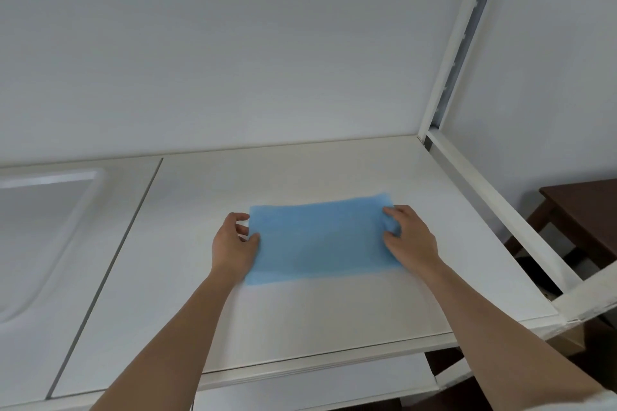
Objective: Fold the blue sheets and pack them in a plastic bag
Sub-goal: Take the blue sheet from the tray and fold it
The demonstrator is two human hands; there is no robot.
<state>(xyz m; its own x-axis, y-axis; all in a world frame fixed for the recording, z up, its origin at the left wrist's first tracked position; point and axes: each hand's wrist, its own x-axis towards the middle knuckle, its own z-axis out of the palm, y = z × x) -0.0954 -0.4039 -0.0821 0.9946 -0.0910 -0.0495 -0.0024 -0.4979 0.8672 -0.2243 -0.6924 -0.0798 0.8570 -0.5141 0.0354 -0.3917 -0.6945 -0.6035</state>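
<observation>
A light blue sheet (319, 238) lies flat as a wide rectangle on the white tabletop (300, 310). My left hand (233, 243) is at its left edge, thumb on the sheet and fingers curled at the edge, pinching it. At the right edge my right hand (409, 235) grips the sheet, and the cloth bunches a little under its fingers. No plastic bag is in view.
A white tray-like basin (46, 227) is set into the surface at the left, past a seam. A white metal frame post (464, 43) and rail (500, 220) border the table on the right. A dark brown wooden table (581, 220) stands beyond the rail.
</observation>
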